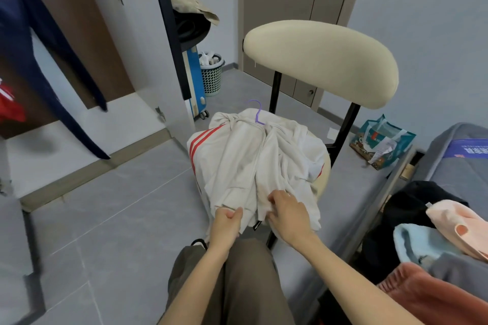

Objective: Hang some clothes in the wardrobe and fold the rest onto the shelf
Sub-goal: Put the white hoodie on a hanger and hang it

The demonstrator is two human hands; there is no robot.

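While the wardrobe (pixel 79 42) stands open at the far left, with a navy garment (pixel 52 60) hanging in it and something red (pixel 10 103) at the edge, the jacket (pixel 253 163) lies in a heap on the chair (pixel 320 60) seat in the middle. The left hand (pixel 227 221) pinches the jacket's near hem, thumb and curled fingers closed on a fold of cloth at the left side of the front opening. The right hand (pixel 287 215) sits just beside it, fingers bent down onto the other front edge and gripping the fabric there; the two hands are near but apart, with a small dark tag between them. Beyond the grips the jacket spreads away across the seat: pale cream, creased, with red stripes along the left sleeve (a bit of red shows at the right too). A purple hanger (pixel 257 113) hook pokes out at its far end, by the collar. To the right, more clothes (pixel 435 240) are piled on a bed: black, peach, light blue, rust.
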